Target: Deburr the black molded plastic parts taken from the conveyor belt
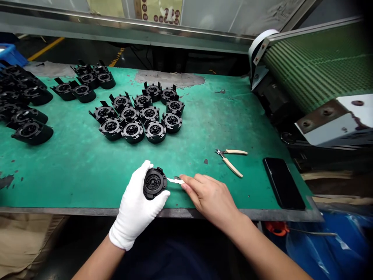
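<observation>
My left hand (135, 208), in a white glove, grips a round black plastic part (154, 183) near the table's front edge. The part's ribbed face is turned up toward me. Bare and closed, my right hand (211, 194) pinches a small knife (175, 180) with a pale, narrow blade. The blade's tip points left and lies at the right rim of the black part; whether it touches I cannot tell. Most of the knife's handle is hidden in my fingers.
Several similar black parts (132, 132) stand grouped beyond my hands, with more at the far left. Cream-handled nippers (231, 159) and a black phone (283, 182) lie to the right on the green table (192, 151). A green conveyor belt (320, 62) rises at the right.
</observation>
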`<action>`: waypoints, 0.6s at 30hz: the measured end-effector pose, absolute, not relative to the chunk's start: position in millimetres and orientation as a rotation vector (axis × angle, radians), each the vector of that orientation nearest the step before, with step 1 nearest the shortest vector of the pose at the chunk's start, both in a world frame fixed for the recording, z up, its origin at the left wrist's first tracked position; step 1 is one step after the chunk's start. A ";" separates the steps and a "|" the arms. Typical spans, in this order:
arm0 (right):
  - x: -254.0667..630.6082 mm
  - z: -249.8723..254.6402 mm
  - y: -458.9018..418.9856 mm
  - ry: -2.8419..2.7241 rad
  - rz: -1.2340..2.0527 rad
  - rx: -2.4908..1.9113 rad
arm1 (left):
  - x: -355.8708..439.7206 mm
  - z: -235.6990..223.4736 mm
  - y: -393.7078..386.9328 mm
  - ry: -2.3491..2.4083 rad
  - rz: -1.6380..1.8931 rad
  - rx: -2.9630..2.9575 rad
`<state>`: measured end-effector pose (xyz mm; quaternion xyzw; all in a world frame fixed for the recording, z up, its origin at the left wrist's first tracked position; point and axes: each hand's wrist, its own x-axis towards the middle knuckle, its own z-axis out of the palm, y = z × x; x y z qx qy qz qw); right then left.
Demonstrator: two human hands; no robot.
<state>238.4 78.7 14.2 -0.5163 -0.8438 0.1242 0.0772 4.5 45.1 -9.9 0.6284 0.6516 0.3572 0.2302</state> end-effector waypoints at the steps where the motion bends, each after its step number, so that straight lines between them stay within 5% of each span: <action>1: 239.9 15.2 77.5 -2.525 0.403 -1.521 | 4.8 -10.2 45.2 1.792 0.982 1.726; 11: 247.4 8.1 96.2 -2.480 0.227 -1.741 | 4.7 -8.1 47.3 1.762 0.975 1.724; 18: 244.6 16.5 86.4 -2.409 0.661 -1.526 | 4.5 -11.3 46.7 1.745 1.002 1.746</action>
